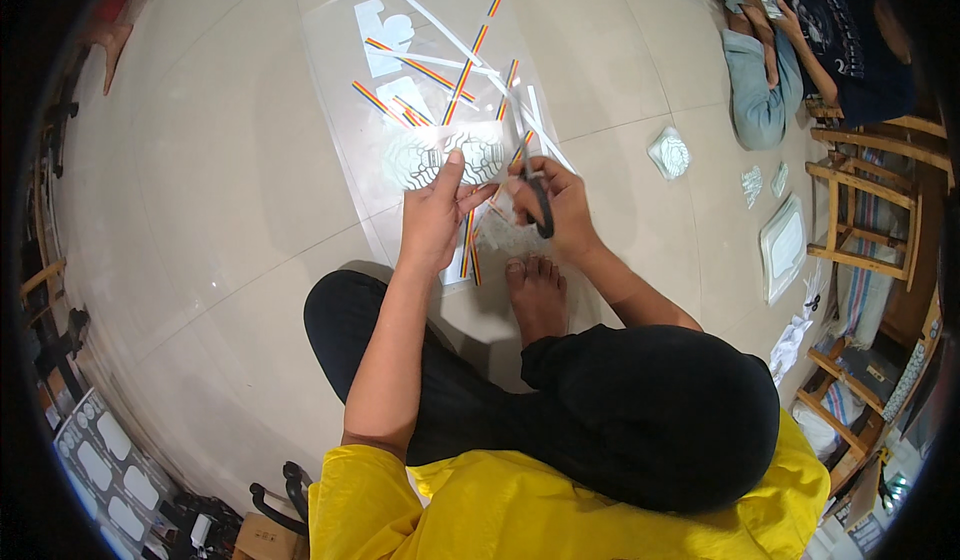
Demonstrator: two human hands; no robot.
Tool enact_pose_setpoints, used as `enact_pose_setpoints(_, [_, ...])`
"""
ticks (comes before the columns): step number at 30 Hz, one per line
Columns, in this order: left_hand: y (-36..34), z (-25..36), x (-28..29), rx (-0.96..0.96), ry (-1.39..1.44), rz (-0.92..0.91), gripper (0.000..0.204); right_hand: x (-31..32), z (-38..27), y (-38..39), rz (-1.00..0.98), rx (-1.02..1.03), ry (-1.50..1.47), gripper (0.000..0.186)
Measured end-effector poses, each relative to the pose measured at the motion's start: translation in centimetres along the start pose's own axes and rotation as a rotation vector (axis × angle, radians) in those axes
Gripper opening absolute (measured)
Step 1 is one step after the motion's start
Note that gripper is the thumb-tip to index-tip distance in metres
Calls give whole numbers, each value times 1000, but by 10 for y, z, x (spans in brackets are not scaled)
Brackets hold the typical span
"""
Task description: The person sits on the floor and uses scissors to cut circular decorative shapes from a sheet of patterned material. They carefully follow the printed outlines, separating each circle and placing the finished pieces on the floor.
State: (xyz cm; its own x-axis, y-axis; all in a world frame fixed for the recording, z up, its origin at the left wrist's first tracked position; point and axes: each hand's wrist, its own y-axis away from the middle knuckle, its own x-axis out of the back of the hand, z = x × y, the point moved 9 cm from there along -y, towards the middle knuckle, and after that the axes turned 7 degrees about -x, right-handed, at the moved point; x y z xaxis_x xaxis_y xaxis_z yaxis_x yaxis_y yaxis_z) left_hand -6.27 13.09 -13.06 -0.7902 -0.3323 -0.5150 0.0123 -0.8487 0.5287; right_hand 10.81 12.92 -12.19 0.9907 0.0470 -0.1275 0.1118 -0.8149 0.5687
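Note:
My left hand [436,210] pinches a white paper sheet printed with a dark wavy outline pattern [445,156], thumb on top. My right hand [560,205] grips black-handled scissors [532,175], whose blades point up along the paper's right edge. Both hands hover over a clear plastic sheet [340,80] spread on the tiled floor. My bare foot [535,290] rests just below the hands, and I sit in black trousers and a yellow top.
Rainbow-striped paper strips [465,70] and white paper offcuts [385,35] lie scattered on the plastic. Another person [800,30] sits at the upper right. Wooden chairs [865,210] and white packets [782,245] line the right side; printed sheets [95,450] lie lower left.

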Motion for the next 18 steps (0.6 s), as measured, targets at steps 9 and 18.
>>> enact_pose_setpoints(9, [-2,-13,2,129,-425,-257,33,20,-43,-37,-36,79,-43,34])
enact_pose_setpoints(18, [1,-4,-13,-23,-414,-271,24,5,-30,-34,-75,38,0,41])
